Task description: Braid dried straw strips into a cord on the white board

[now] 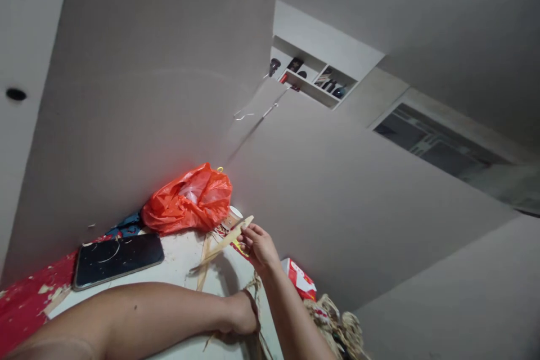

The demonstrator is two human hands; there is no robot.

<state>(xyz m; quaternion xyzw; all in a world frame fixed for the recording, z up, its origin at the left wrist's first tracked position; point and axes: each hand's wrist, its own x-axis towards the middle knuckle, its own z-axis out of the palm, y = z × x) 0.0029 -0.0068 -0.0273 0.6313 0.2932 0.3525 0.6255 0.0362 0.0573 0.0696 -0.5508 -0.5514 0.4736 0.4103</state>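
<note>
My right hand [260,246] is raised over the white tabletop [175,256], its fingers pinching a long, flat, pale strip [225,243] that looks like wood. One end of the strip points up past the fingertips; the other slants down to the left. My left hand [245,313] rests low on the table, curled, with its fingers mostly hidden. Pale twine [256,284] comes out above and below that hand. A second flat tan strip [203,278] lies on the table under the first.
A dark phone or tablet [119,259] lies at the left on a red cloth [37,287]. Behind are a bunched orange plastic bag [189,199] and a paper cup [233,217]. At right, a red and white box [300,279] stands near coiled twine [352,332]. Walls rise close behind.
</note>
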